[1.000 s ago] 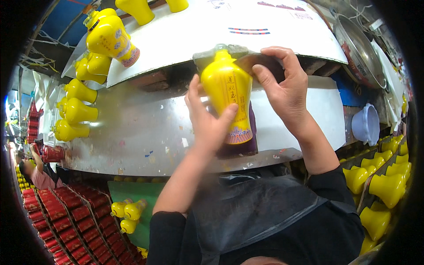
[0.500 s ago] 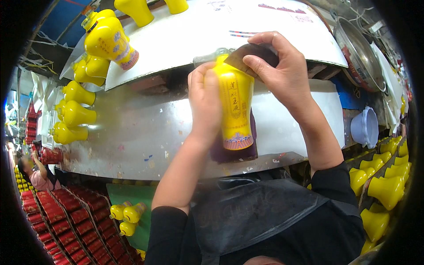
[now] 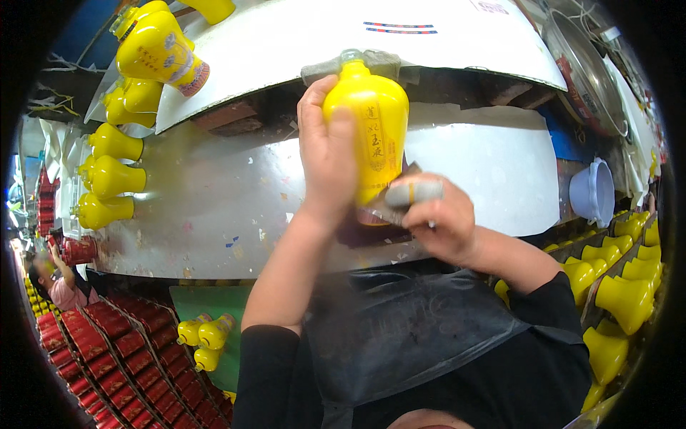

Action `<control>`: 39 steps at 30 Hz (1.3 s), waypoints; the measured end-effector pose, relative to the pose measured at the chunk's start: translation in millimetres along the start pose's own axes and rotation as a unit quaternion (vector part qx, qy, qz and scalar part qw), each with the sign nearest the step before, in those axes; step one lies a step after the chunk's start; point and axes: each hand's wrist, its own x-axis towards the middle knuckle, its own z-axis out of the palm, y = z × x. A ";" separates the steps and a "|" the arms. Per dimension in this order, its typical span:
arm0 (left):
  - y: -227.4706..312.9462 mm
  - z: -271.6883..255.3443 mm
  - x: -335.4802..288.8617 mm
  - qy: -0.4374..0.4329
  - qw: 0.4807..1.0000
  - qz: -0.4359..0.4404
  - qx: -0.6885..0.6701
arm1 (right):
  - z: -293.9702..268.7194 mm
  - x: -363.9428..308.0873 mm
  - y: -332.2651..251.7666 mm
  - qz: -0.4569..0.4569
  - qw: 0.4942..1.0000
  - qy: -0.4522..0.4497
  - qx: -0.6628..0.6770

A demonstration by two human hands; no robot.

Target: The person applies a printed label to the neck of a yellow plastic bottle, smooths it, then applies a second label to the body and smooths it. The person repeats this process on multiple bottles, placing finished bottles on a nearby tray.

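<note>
**Yellow bottle lying under two working hands**

Grey metal bench (image 3: 207, 207) is spanning the middle of the view, its top carrying scattered coloured flecks. White board (image 3: 286, 36) is running along the far side.

Decorated bottle (image 3: 393, 107) is lying at the centre, mouth pointing away from the person, base toward the person. Body is shining a strong, glossy yellow, swelling at the shoulder and tapering toward the foot. Column of dark characters is running down the upward face, with smaller reddish marks standing beside it. Clear mouth is showing against a grey pad (image 3: 386, 64); the patterned band at the foot is mostly hiding behind the right hand's work.

Left hand (image 3: 327, 154) is gripping the bottle's left side near the shoulder, fingers blurring. Right hand (image 3: 446, 218) is curling closed on a dark scraper (image 3: 389, 214) by the lower right side. Fingers and blur are covering much of the tool; cannot tell whether its edge is touching the surface.

Against half a second ago: bottle is keeping the same face up, left hand is staying on the same side, right hand and scraper are now sitting low instead of at the shoulder. Two thin dark strips (image 3: 399, 26) on the board are now showing full length.
</note>
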 end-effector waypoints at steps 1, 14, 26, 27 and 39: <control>2.1 0.9 -1.1 0.002 1.000 -0.013 -0.025 | 2.4 -5.2 -4.8 0.006 1.000 -0.024 0.011; 25.5 4.1 14.6 0.053 0.985 0.031 0.162 | -11.4 65.8 23.1 0.281 0.957 0.060 0.040; 25.2 6.6 28.5 0.060 0.981 0.049 0.180 | 4.4 64.0 28.9 0.208 0.974 0.053 -0.073; 25.7 6.7 29.2 0.059 0.980 0.040 0.187 | 4.9 64.1 29.2 0.211 0.974 0.055 -0.061; 10.0 3.5 -14.0 0.027 0.997 -0.024 0.075 | -7.6 66.4 39.6 0.264 0.965 -0.008 0.005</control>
